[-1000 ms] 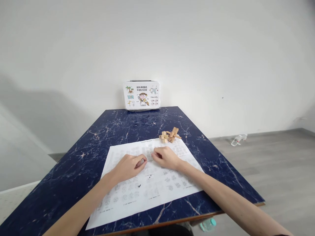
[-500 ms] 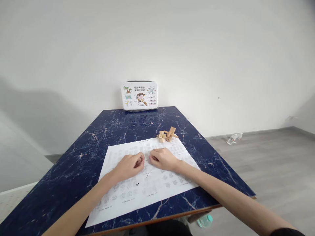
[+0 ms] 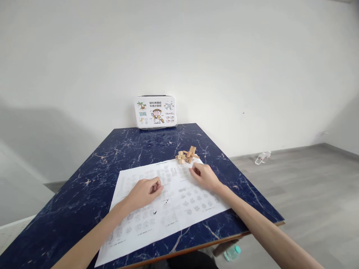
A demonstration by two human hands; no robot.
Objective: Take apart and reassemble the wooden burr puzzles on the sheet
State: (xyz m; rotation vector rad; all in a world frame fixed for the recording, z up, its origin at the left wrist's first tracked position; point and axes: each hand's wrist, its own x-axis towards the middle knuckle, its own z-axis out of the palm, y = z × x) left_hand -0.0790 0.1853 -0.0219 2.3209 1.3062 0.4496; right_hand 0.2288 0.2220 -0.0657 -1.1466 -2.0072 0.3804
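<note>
A white printed sheet [image 3: 168,207] with rows of small diagrams lies on the dark blue marbled table [image 3: 92,179]. My left hand [image 3: 144,191] rests on the sheet's middle with its fingers curled in, and nothing shows in them. My right hand [image 3: 204,175] hovers over the sheet's upper right part, fingers loosely bent. It is a short way below a small heap of wooden puzzle pieces [image 3: 186,155] that lies just past the sheet's far edge.
A white box [image 3: 155,111] with cartoon travel pictures stands at the table's far edge against the wall. A plastic bottle [image 3: 260,157] lies on the grey floor to the right. Another bottle with a teal cap [image 3: 232,252] lies under the table's near edge.
My right hand has left its place next to my left hand and moved right and away, toward the wooden pieces. My left hand has stayed on the sheet.
</note>
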